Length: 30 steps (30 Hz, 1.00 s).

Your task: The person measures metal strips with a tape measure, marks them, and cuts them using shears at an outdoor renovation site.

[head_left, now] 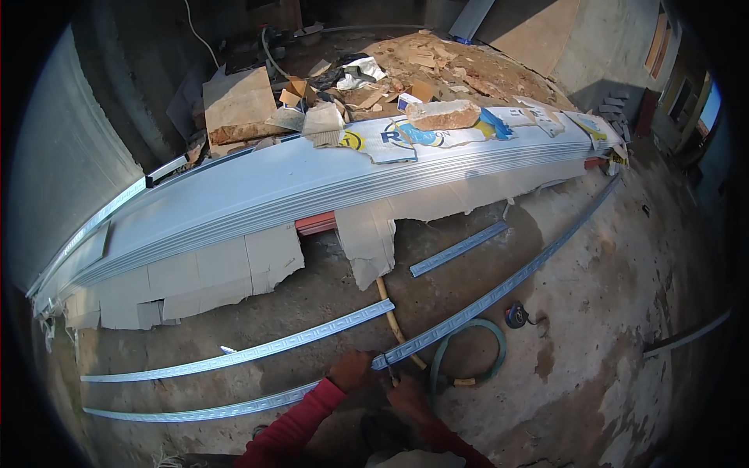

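Note:
A long, embossed silver metal channel [484, 303] curves across the floor from the far right to its near end between my hands. My left hand [351, 370] is closed at that near end, gripping the metal. My right hand [409, 398] is closed around a small dark hand tool [392, 377] at the channel's end; its exact kind is too small to tell. Under my left forearm lies a second metal channel [211, 412], partly hidden by the red sleeve. Another metal channel [242, 357] rests just beyond it, and a short channel piece [459, 249] lies farther off.
A green hose [499, 360] loops beside my right hand, near a tape measure [516, 315]. A yellowish pipe [388, 308] runs beneath the channels. Beyond lies a long stack of white panels [257, 183] with torn cardboard [211, 269] along it; a stone block [442, 115] sits on top.

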{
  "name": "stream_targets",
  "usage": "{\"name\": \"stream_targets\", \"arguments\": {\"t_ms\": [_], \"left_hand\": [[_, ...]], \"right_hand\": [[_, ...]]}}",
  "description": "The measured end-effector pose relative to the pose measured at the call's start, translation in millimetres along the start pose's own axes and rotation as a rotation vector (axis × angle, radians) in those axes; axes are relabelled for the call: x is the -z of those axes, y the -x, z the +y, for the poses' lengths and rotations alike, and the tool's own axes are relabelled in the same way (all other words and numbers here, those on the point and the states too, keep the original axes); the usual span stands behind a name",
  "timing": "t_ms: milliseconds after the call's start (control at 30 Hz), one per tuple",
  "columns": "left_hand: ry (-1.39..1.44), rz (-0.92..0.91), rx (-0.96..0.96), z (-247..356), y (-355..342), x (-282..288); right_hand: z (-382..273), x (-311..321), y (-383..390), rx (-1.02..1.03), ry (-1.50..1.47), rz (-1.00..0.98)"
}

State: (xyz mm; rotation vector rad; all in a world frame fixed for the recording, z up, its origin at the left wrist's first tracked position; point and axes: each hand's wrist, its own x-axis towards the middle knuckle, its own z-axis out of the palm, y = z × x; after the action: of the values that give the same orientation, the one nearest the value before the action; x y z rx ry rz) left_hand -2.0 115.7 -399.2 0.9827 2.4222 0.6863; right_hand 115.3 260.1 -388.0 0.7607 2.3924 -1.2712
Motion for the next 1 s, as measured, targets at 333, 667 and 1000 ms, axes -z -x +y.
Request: {"name": "stream_targets", "arguments": {"t_ms": [333, 667, 1000], "left_hand": [[0.002, 0.004, 0.115, -2.2, 0.7, -4.1], [0.153, 0.029, 0.016, 6.1, -5.3, 23.2], [0.181, -0.023, 0.119, 19.8, -7.8, 39.2]], "right_hand": [[3.2, -4.2, -1.4, 0.073, -0.038, 0.05], [-2.3, -1.8, -6.3, 0.185, 0.079, 0.128], [7.8, -26.1, -17.2, 0.152, 0.02, 0.186]]}}
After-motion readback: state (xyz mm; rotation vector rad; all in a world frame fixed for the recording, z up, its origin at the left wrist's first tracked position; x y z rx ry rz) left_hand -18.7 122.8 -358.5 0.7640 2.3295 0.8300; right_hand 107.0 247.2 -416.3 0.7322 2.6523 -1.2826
